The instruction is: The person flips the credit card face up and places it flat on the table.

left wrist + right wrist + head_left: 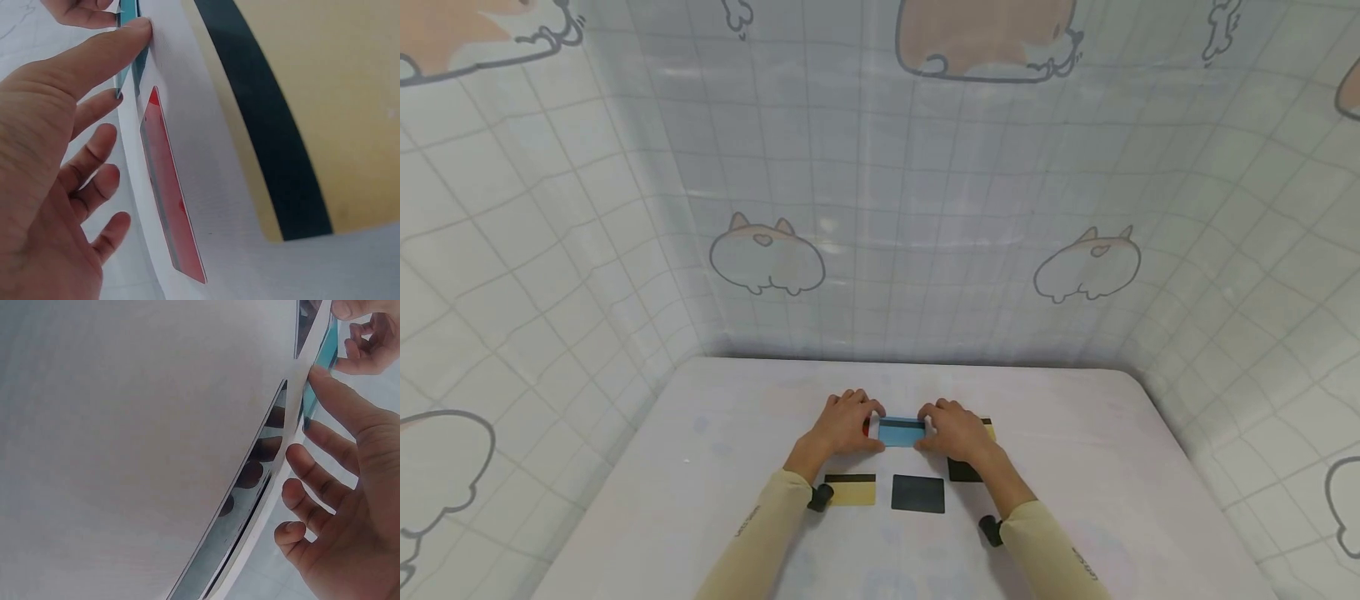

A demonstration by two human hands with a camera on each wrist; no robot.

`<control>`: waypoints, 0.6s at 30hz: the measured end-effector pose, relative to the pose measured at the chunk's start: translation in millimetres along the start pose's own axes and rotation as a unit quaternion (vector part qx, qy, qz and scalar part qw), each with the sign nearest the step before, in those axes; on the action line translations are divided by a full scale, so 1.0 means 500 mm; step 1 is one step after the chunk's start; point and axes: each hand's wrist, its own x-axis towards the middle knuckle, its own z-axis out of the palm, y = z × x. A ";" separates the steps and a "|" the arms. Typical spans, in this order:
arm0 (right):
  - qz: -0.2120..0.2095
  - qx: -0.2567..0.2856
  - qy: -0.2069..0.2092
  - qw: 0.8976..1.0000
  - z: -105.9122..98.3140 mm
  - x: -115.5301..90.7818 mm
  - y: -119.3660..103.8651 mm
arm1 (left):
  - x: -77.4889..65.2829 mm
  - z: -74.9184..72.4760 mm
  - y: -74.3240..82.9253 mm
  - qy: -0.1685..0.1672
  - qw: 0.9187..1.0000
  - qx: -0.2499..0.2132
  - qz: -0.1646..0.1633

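While hands [846, 423] [955, 430] pinch blue card [902, 436] by edges, open tabletop [1045, 392] beyond

This was a small curtained booth [880, 325]: creased pale sheeting [917, 167], printed with grid lines, cartoon dogs [767, 262] and bones [1222, 29], closed round a white tabletop [1075, 417] on three sides. Whether it stood in a home or a workplace could not be told.

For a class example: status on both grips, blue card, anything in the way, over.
Left grip, right grip: pinching opposite ends of blue card. Nothing visibly blocking; red card near left grip.
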 end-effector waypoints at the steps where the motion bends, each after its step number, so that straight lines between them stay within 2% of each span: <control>1: -0.001 0.000 0.000 1.000 0.000 0.001 0.001 | 0.001 0.001 -0.001 0.003 1.000 0.001 0.002; 7: 0.001 -0.001 -0.011 1.000 0.000 0.008 0.012 | 0.004 0.005 -0.001 0.020 1.000 0.005 0.014; 18: -0.006 -0.011 -0.032 0.999 -0.003 0.021 0.030 | 0.012 0.005 0.008 0.033 0.999 -0.005 0.013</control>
